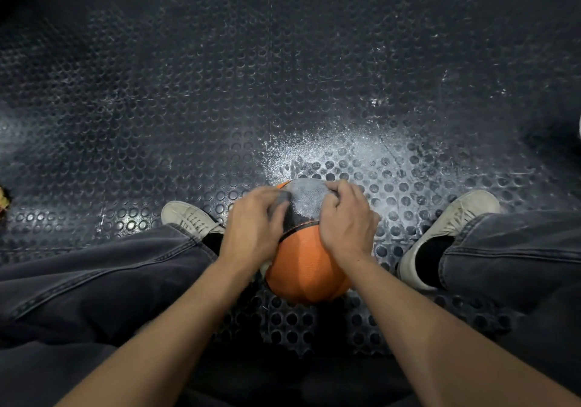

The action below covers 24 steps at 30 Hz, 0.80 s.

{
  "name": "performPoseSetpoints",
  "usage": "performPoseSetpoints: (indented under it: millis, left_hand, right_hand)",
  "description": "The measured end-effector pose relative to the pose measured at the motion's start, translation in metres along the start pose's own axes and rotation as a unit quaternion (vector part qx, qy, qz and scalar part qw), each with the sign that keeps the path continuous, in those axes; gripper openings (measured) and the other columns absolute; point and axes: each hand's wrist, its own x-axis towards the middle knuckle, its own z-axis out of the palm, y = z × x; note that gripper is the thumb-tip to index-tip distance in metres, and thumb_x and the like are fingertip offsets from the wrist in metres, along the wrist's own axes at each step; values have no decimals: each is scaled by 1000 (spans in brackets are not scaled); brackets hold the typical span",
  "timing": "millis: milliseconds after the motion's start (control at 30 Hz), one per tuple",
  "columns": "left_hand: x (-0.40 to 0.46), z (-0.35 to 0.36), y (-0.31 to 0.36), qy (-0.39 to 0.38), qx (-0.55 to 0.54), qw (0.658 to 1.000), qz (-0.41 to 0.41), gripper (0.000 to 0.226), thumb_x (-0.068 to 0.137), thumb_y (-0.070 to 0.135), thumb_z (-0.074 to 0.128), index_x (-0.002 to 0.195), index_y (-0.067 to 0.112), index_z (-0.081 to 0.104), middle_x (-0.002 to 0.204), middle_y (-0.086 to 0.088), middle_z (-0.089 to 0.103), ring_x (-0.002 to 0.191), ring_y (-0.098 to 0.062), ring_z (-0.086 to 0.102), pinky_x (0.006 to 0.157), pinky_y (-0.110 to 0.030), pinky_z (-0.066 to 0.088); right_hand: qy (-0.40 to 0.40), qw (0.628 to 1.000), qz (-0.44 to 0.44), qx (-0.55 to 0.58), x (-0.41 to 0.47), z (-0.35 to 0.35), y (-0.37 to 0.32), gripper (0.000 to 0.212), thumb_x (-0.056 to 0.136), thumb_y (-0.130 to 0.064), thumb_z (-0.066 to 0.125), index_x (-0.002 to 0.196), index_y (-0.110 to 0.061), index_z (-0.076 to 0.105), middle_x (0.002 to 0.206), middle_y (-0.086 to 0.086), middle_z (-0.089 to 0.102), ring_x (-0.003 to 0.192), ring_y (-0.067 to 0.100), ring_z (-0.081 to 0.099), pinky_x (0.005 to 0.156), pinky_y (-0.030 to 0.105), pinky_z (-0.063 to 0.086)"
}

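"Ball [306, 265] steady?"
"Yes, it sits on the floor [283, 92] between my shoes [185, 218]. My right hand [345, 221] curls over its top and grips it; my left hand [254, 221] is bent on the dusty grey patch [306, 199], too blurred to tell whether it holds anything."
"Advice?"
"Short rubs, I'd judge—firm hold, or it rolls."

Dim overall — one pool glares white on the studded black rubber floor [345, 155] beyond the orange rubber basketball [305, 262]. Corners at ten and two o'clock sink dark; edges bow; the left hand [253, 227] blurs slightly.
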Motion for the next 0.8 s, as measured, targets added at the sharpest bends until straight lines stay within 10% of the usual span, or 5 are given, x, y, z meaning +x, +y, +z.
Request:
performPoseSetpoints:
  millis: [133,267,467,633,800]
  left_hand:
    - [-19,-1,-1,-75,7,985,154,21,90,16,60,105,24,73,112,10,67,101,-9,61,92,-28,46]
    - [16,-2,-17,4,32,999,-40,18,95,19,57,83,17,71,95,3,69,87,-18,64,77,-30,47]
    - [-18,-6,-2,-132,30,961,240,23,92,15,55,105,19,72,116,8,65,94,-17,59,85,-30,46]
    - [21,-5,-18,-27,36,997,67,17,93,14,58,100,13,74,105,1,69,90,-16,63,84,-40,52]
    - [-15,-6,1,-155,43,954,252,22,93,20,51,103,20,71,115,8,65,93,-19,60,81,-37,47]
  right_hand:
    - [-18,1000,-2,20,6,-2,6,25,99,-26,35,112,-27,57,112,-8,53,102,14,48,102,42,33]
    - [-15,1000,-5,8,3,0,3,29,98,-29,33,115,-26,56,115,-9,52,106,13,47,103,41,29]
    - [-17,999,5,36,6,-4,8,25,99,-27,35,112,-26,57,120,-6,55,104,13,46,104,43,33]
    - [-13,1000,6,18,3,-2,4,26,99,-27,35,115,-26,55,121,-7,53,106,11,42,103,39,28]
    - [-13,999,9,29,4,-5,8,25,98,-26,37,113,-26,56,121,-6,54,111,16,49,103,42,31]
